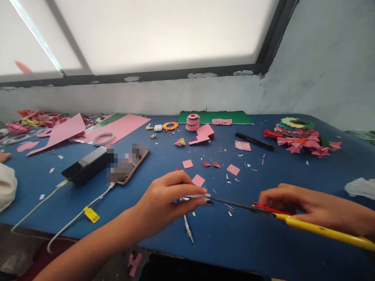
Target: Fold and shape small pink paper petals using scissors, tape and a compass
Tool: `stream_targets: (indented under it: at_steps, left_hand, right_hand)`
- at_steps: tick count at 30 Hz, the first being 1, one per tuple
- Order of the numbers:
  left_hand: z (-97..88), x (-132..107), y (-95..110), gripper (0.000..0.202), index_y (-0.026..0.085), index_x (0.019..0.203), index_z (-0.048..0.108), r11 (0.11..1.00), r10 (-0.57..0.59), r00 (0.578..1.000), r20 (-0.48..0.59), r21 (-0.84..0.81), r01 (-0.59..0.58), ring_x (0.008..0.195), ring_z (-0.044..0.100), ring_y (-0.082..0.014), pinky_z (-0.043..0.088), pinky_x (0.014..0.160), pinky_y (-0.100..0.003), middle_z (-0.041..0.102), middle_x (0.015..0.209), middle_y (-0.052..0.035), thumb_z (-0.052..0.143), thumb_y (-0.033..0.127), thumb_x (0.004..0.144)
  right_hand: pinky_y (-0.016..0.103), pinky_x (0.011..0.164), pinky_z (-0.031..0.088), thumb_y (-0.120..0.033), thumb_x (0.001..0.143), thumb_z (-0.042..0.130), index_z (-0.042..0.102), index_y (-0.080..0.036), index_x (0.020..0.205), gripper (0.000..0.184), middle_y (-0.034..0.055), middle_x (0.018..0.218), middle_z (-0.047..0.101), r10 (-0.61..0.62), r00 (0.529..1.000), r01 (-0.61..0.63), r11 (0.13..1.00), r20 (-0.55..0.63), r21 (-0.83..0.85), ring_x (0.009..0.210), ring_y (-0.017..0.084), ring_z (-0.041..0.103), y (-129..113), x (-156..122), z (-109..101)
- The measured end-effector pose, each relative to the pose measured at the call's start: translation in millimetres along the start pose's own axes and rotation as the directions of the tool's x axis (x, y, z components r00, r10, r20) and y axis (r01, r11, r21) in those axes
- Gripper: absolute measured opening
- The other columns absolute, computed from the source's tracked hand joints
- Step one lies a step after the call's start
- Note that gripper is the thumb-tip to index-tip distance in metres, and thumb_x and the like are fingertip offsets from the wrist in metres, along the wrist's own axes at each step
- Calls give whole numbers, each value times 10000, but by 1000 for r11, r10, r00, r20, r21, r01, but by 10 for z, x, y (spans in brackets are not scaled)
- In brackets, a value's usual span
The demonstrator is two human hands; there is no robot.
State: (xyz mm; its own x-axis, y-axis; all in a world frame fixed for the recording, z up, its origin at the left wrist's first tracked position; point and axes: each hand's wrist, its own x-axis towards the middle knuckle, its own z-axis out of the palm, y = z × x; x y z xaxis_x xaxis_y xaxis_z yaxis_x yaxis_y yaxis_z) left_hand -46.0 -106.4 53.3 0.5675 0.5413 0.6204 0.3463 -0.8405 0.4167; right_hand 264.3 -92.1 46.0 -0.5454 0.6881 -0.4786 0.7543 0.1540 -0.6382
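My left hand (172,193) pinches a small folded white piece of paper (206,196) between thumb and fingers above the blue table. From the right, my right hand (288,201) grips scissors (316,229) with one yellow and one red handle. Their dark blades point left, and the tips meet the white paper at my left fingertips. Whether the blades are parted is hard to see. Beyond my hands lie pink paper squares (233,169), red folded bits (216,164) and scattered white scraps. Below my left hand lies a thin white pointed tool (188,230), partly hidden.
At the left, a black device (88,166) and a phone (131,166) have white cables. Behind them are pink sheets (123,127) and a tape roll (103,139). A black pen (254,141) and stacked paper flowers (301,136) lie right. Another person's hand (4,157) shows far left.
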Motion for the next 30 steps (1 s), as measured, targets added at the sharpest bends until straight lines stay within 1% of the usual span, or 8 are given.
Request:
stream_targets:
  at_steps: [7,13,16,19,21,24,28,30]
  left_hand:
    - [-4,-5,2,124,159,943,668,1000,-8,999,46,-7,9,618,550,-103,501,561,-220,583,751,-26,614,174,832]
    - [-12,11,7,135,161,954,669,1000,-5,999,54,3,4,623,565,-106,512,565,-216,591,756,-35,595,193,847]
    - [5,22,17,127,177,940,665,1000,18,999,31,2,-18,609,567,-103,515,544,-210,591,749,-26,619,219,830]
    - [17,25,30,108,165,888,676,999,19,1000,5,-38,-19,581,560,-97,505,514,-200,583,726,-20,662,216,794]
    - [10,25,41,92,152,863,682,997,-7,1000,-7,-79,6,581,563,-98,504,513,-202,581,719,-23,674,193,781]
    - [-8,24,57,93,159,860,683,993,-39,999,-22,-116,37,602,573,-107,514,526,-211,593,726,-27,684,182,771]
    - [-4,30,70,83,176,855,688,992,-36,999,-25,-121,33,612,584,-110,528,540,-222,607,754,-33,677,205,778]
    - [8,35,76,80,178,845,693,993,-35,999,-24,-112,32,611,589,-110,532,541,-222,609,765,-38,679,218,777]
  right_hand:
    - [327,661,407,-650,736,472,641,-270,970,478,36,787,510,21,1000,-22,994,-8,-109,728,218,502,-90,-33,-4]
    - [336,656,443,-598,721,537,622,-291,1110,503,59,820,573,32,995,-42,993,-91,-111,718,222,550,-36,-76,55]
    - [327,636,438,-590,719,538,649,-283,1057,470,49,779,560,17,996,-28,992,-88,-124,696,217,542,-37,-77,51]
    - [339,656,430,-597,722,513,668,-277,987,443,49,784,543,35,999,-39,993,-31,-111,714,226,537,-65,-72,29]
    - [351,671,426,-615,718,494,666,-279,982,460,51,799,535,42,999,-43,995,-5,-91,721,230,534,-77,-77,21]
    - [353,674,424,-637,704,490,663,-274,974,484,47,798,528,21,1000,-22,998,-17,-60,720,230,529,-79,-89,28]
    - [340,663,421,-589,706,510,670,-264,900,411,42,783,524,6,1000,-8,998,-27,-58,714,225,522,-90,-78,48]
    - [338,659,422,-579,699,518,670,-265,905,405,41,780,522,6,1000,-7,999,-23,-52,707,223,522,-99,-65,53]
